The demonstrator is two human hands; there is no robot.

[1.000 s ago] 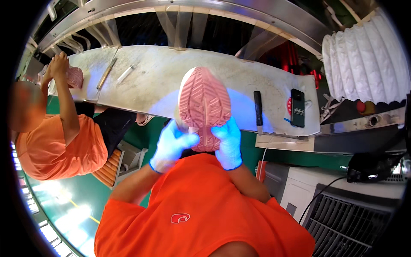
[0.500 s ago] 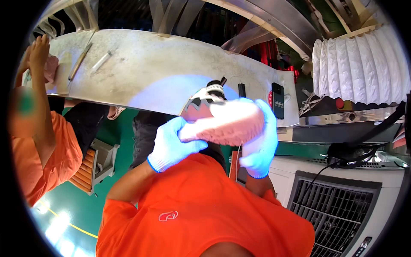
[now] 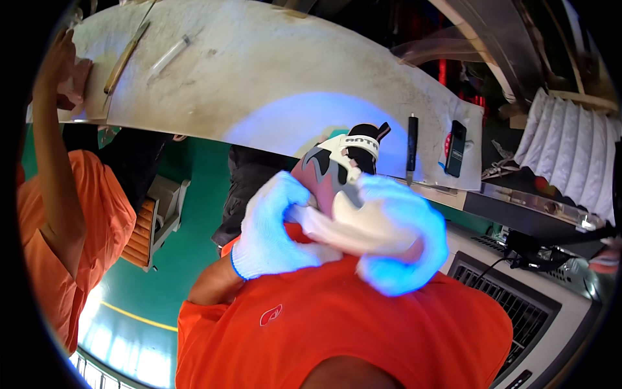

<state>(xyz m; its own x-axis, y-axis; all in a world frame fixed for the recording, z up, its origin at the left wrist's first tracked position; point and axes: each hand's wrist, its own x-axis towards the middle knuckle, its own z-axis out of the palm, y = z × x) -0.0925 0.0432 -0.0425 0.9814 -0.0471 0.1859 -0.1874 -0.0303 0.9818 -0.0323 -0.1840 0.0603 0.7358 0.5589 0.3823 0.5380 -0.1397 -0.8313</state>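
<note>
A sports shoe (image 3: 337, 175) with a grey, white and dark red upper and a pale sole is held close to my chest, lying on its side with the black collar pointing up. My left hand (image 3: 272, 227), in a white glove, wraps around the toe end. My right hand (image 3: 398, 236), also gloved, cups the sole and heel side from the right. Both hands grip the shoe above my orange shirt.
A pale worn workbench (image 3: 272, 78) curves across the top, lit blue near its middle. On it lie a black knife-like tool (image 3: 411, 146), a black phone-sized device (image 3: 455, 149), a long stick (image 3: 126, 55) and a small tube (image 3: 167, 57). A person in orange (image 3: 58, 214) stands at the left. Grey machines sit at lower right.
The shoe has turned from sole-up over the bench to lying on its side, and both hands have drawn it down and closer to my chest.
</note>
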